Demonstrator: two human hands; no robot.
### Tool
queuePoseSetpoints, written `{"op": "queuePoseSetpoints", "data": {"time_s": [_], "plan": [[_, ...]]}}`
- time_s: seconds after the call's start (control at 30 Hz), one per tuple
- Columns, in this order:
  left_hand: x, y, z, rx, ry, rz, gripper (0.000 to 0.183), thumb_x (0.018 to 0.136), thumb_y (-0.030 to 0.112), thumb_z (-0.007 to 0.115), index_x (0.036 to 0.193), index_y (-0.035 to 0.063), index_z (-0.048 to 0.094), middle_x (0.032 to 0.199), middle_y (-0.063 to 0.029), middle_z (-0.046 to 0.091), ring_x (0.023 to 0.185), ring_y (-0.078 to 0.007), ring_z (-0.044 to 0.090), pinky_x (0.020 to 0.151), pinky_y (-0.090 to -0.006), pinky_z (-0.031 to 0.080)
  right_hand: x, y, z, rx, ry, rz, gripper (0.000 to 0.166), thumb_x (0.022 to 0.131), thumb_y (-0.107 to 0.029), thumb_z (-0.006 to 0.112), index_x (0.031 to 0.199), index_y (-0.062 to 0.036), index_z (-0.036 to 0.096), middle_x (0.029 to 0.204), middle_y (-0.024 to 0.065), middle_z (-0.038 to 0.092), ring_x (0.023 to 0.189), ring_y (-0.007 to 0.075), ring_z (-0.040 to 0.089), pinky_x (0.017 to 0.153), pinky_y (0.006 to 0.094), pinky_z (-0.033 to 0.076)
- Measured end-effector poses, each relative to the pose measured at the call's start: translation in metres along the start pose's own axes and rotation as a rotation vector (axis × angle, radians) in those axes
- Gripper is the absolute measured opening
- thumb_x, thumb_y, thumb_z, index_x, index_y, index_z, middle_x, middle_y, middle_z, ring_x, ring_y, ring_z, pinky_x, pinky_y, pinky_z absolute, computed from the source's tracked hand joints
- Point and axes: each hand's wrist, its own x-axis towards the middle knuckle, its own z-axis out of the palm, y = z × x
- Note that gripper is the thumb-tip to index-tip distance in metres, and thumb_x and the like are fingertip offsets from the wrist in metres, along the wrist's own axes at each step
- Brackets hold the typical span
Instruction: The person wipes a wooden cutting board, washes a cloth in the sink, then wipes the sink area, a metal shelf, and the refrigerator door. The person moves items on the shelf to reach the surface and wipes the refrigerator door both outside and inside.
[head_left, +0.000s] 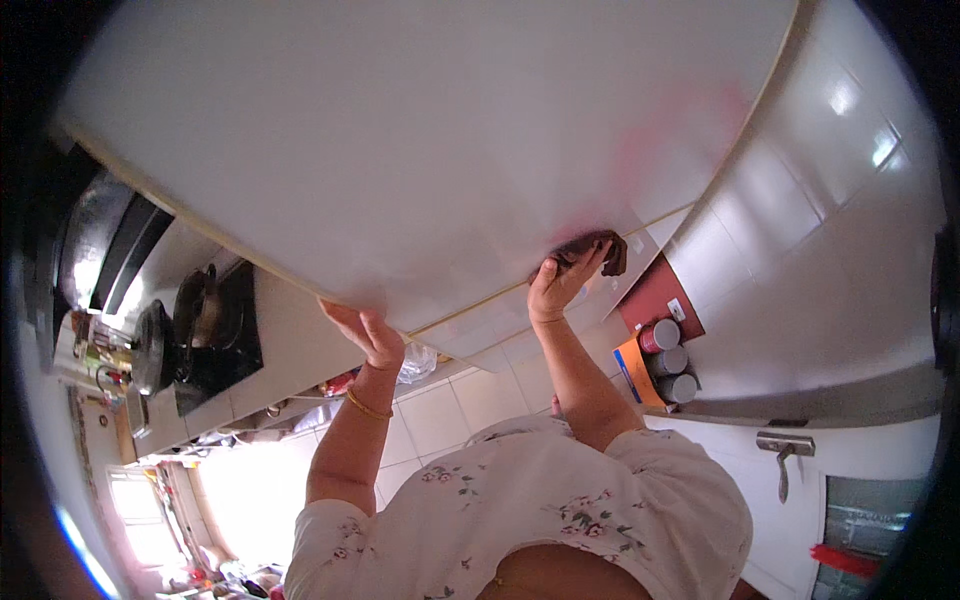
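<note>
A large glossy white panel (420, 150), like a cabinet or refrigerator door, fills the upper half of the head view, with a thin yellowish edge strip. My left hand (365, 335) rests against its lower left corner, fingers spread along the edge, holding nothing visible. My right hand (562, 287) presses a dark brown cloth (611, 251) to the panel near its bottom edge, at the right. Faint reddish reflections show on the glossy surface.
A stove with a black wok (206, 307) and a glass lid (151, 349) stands on the counter at left. Several cans (667, 360) in an orange box are at right, beside a white door with a metal handle (784, 454). A clear plastic bag (417, 364) lies below the panel.
</note>
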Motion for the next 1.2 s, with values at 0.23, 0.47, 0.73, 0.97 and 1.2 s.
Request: {"op": "queuePoseSetpoints", "data": {"time_s": [0.23,0.47,0.73,0.97,1.2], "plan": [[-0.007,-0.004,-0.004,0.053,-0.057,0.061,0.076,0.087,0.046,0.043,0.135,-0.0049,0.013,0.134,-0.0194,0.024,0.124,-0.0281,0.026,0.102,-0.0412,0.021,0.038,-0.051,0.004,-0.007,0.023,-0.177,0.072,0.086,-0.051,0.045,0.13,0.005,0.032,0.136,0.0324,0.022,0.122,0.0489,0.026,0.097,0.0565,0.024],[0.002,-0.005,0.005,0.117,-0.033,0.132,0.077,0.085,0.05,0.042,0.131,-0.0085,0.023,0.117,-0.0205,0.038,0.106,-0.0304,0.037,0.092,-0.0422,0.029,0.194,-0.22,0.012,0.032,-0.002,-0.781,0.059,0.078,-0.04,0.058,0.118,0.0013,0.049,0.13,0.028,0.035,0.114,0.0462,0.037,0.091,0.0555,0.032],[0.015,0.015,-0.009,0.19,-0.063,0.197,0.072,0.087,0.048,0.039,0.13,-0.0088,0.027,0.113,-0.0216,0.043,0.096,-0.0315,0.041,0.085,-0.0426,0.033,0.361,-0.432,0.037,0.096,0.237,-1.087,0.052,0.082,-0.033,0.058,0.125,-0.0075,0.045,0.133,0.0166,0.038,0.121,0.0363,0.037,0.097,0.0445,0.034],[0.014,0.011,-0.059,-0.335,-0.186,-0.329,0.071,0.09,0.054,0.03,0.128,-0.006,0.038,0.114,-0.0116,0.052,0.101,-0.0204,0.049,0.091,-0.0346,0.035,0.199,-0.345,0.055,0.302,-0.192,-1.345,0.053,0.07,-0.035,0.066,0.117,-0.0138,0.053,0.124,0.0129,0.046,0.104,0.0365,0.047,0.082,0.0481,0.039],[0.037,0.018,-0.053,-0.519,-0.427,-0.441,0.078,0.087,0.062,0.024,0.13,-0.0021,0.038,0.124,-0.0109,0.048,0.111,-0.0192,0.046,0.097,-0.0355,0.033,-0.022,-0.114,0.023,0.239,-0.856,-1.435,0.025,0.075,-0.024,0.055,0.097,-0.0144,0.062,0.111,-0.0022,0.054,0.112,0.02,0.046,0.082,0.0387,0.036]]}}
